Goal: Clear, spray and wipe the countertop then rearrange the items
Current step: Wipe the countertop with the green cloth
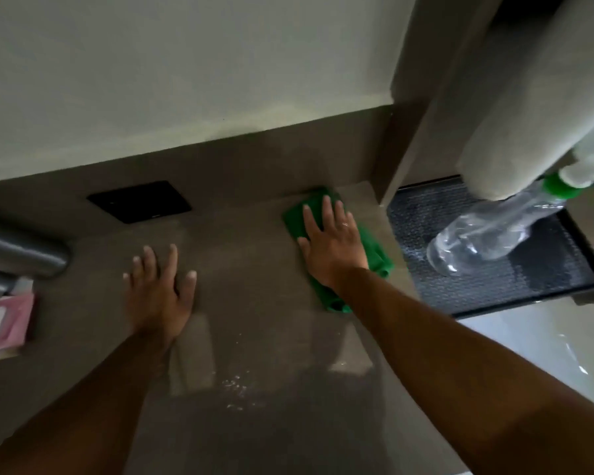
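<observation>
Wiping under way, far right corner of the brown stone countertop (254,303).

Right hand (333,241) pressed flat on the crumpled green cloth (378,258); left hand (158,289) spread empty, bracing. Droplets remain near the front; rearranging looks undone. Clear plastic spray bottle (487,234), apparently part full, leans on the black ridged tray (528,286).

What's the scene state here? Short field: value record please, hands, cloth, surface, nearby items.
right hand: flat, palm down on green cloth
left hand: flat on bare countertop, holding nothing
cloth position: far right of counter, near the back wall
surface: white droplets or specks near front edge
spray bottle: clear, green collar, tilted over black tray at right
black panel: on the backsplash, left of centre
pink pack: left edge
</observation>
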A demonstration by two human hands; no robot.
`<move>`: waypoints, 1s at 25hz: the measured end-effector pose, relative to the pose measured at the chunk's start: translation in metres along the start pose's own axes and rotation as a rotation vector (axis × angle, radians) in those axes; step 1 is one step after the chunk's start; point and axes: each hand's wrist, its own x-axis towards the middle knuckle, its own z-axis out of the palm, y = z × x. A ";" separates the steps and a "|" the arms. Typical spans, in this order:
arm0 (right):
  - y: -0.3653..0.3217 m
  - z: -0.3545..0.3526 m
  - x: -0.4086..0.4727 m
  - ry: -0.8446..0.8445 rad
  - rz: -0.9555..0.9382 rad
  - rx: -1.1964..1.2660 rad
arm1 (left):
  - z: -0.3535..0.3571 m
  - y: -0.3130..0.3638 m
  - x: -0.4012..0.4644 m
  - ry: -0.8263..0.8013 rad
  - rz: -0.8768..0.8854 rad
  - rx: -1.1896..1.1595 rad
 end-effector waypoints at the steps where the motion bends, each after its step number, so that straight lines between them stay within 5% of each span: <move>1: -0.031 0.005 0.013 -0.002 -0.030 0.010 | 0.003 0.000 0.002 0.004 0.000 -0.016; 5: -0.140 0.041 -0.060 -0.086 -0.428 -0.043 | 0.009 -0.005 0.005 -0.014 -0.033 -0.050; 8: -0.101 0.051 -0.163 -0.164 -0.649 -0.038 | 0.007 -0.006 0.001 -0.022 -0.011 -0.034; 10: -0.032 0.043 -0.182 -0.095 -0.516 -0.144 | 0.005 -0.003 -0.001 -0.030 0.001 -0.050; 13: 0.036 0.011 -0.154 0.030 0.128 -0.075 | 0.002 -0.002 -0.002 -0.030 -0.011 -0.080; 15: 0.009 0.003 -0.127 0.108 0.419 0.041 | 0.000 -0.002 -0.003 -0.028 -0.002 -0.080; 17: -0.064 0.020 -0.125 0.102 0.376 0.037 | -0.001 -0.002 -0.004 -0.032 0.014 -0.091; 21: -0.221 0.070 -0.207 -0.047 -0.215 0.005 | -0.001 -0.004 -0.003 -0.040 0.024 -0.135; 23: -0.203 0.070 -0.234 -0.056 -0.262 0.015 | 0.000 -0.005 -0.003 -0.038 0.040 -0.144; 25: -0.133 0.065 -0.248 0.022 -0.028 0.001 | 0.000 -0.004 -0.004 -0.040 0.049 -0.150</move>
